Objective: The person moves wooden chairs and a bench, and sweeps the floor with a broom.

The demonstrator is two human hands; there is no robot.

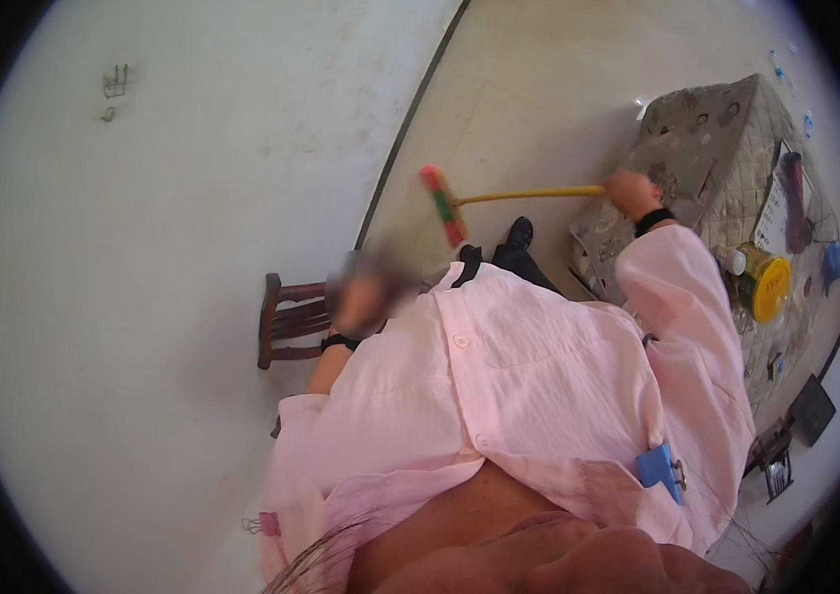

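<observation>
My right hand (633, 196) is wrapped round the end of a yellow handle. This handle belongs to a broom (529, 193), which reaches across to the left. Its red and green head (443, 206) is over the floor close to the wall's base and not far from my dark shoe (520, 233). On the left, my left hand (363, 300) is at a dark wooden chair (286, 319). A blur covers that hand and the part of the chair around it, so its fingers cannot be made out. Both wrists have black bands.
A white wall (172, 228) fills the left, with a dark baseboard (410, 119). At right stands a table under a quilted patterned cloth (682, 139), holding a yellow-lidded jar (772, 289), papers (772, 213) and a blue item (832, 263). More dark furniture (812, 410) stands at lower right.
</observation>
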